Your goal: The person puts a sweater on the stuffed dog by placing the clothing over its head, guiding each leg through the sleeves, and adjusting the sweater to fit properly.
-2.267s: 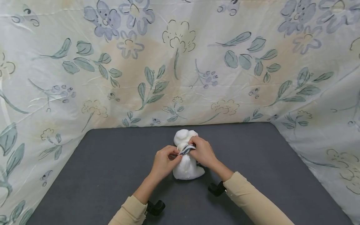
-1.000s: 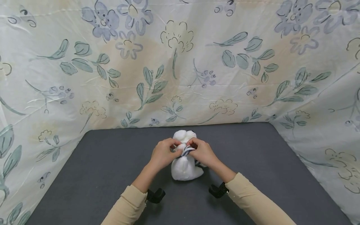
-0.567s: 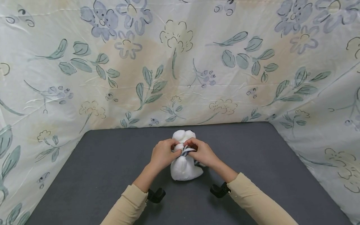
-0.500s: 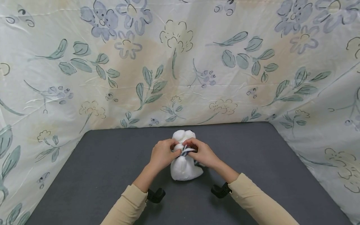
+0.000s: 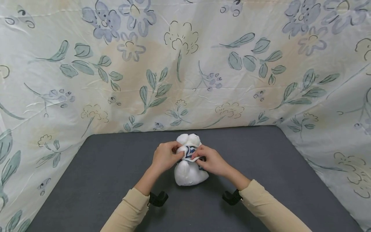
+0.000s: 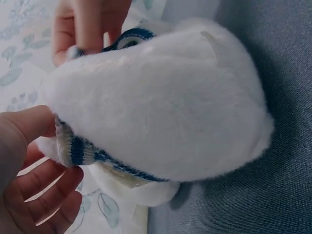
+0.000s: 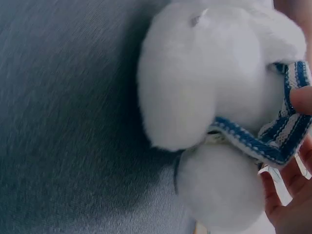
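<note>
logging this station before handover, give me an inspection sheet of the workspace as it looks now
surface: dark grey table, bare where visible
job's things: white plush toy sitting on the table; blue-and-white striped knit band around its neck
clutter: nothing seen
grippers: left hand pinches the band's left side; right hand pinches its right side
cables: nothing seen; black wrist mounts on both forearms
surroundings: floral cloth hung behind and at both sides

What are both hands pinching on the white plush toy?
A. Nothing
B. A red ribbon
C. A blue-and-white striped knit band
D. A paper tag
C: the left hand and right hand each pinch the striped band stretched round the toy.
</note>
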`<state>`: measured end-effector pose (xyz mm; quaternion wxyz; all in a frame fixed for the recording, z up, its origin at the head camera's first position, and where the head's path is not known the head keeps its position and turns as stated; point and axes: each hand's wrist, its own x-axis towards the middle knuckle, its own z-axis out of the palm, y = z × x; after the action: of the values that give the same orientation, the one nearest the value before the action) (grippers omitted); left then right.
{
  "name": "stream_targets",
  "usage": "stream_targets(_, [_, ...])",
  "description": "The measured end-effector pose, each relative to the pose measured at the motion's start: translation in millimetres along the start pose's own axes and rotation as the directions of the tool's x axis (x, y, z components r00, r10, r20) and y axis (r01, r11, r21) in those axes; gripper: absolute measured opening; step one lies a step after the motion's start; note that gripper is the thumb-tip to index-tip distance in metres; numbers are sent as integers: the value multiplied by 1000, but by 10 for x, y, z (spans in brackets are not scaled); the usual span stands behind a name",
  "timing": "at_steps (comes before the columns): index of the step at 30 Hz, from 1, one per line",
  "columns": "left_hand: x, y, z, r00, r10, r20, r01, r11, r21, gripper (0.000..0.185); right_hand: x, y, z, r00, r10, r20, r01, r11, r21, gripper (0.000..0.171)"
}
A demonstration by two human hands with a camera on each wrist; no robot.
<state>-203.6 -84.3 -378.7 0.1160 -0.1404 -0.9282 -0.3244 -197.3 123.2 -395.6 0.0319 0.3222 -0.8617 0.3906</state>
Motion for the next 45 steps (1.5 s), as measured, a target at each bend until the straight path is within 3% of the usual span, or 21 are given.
stream_targets(6, [9, -14, -22, 1000, -18, 12, 19, 999, -38, 6, -9, 41, 18, 988, -156, -13, 148, 961, -235, 23])
stream_targets(10, [18, -35, -33, 999, -38, 16, 39, 998, -54, 5, -16, 32, 28, 988, -156, 0, 148, 937, -317, 25])
stream_targets(18, [22, -62, -62, 1000, -31, 3, 31, 996, -87, 7, -15, 35, 31, 993, -113, 38, 119, 919, -377, 27])
stream_targets(25, [13, -60, -60, 1000, -27, 2, 27, 996, -84, 9, -17, -17, -22, 992, -106, 70, 124, 924, -362, 9])
stream_targets(32, [-29, -23, -78, 1000, -6, 26, 6, 1000, -7, 14, 104, -84, -43, 989, -134, -64, 108, 943, -315, 20])
stream_targets(39, [-77, -9, -57, 997, 18, 81, -20, 999, 30, 20, 225, -75, 29, 992, -123, 7, 120, 949, -292, 35])
stream_targets(45, [-90, -5, -40, 999, 42, 25, -43, 998, 43, 15, 285, -32, 100, 987, -160, 16, 159, 956, -248, 38])
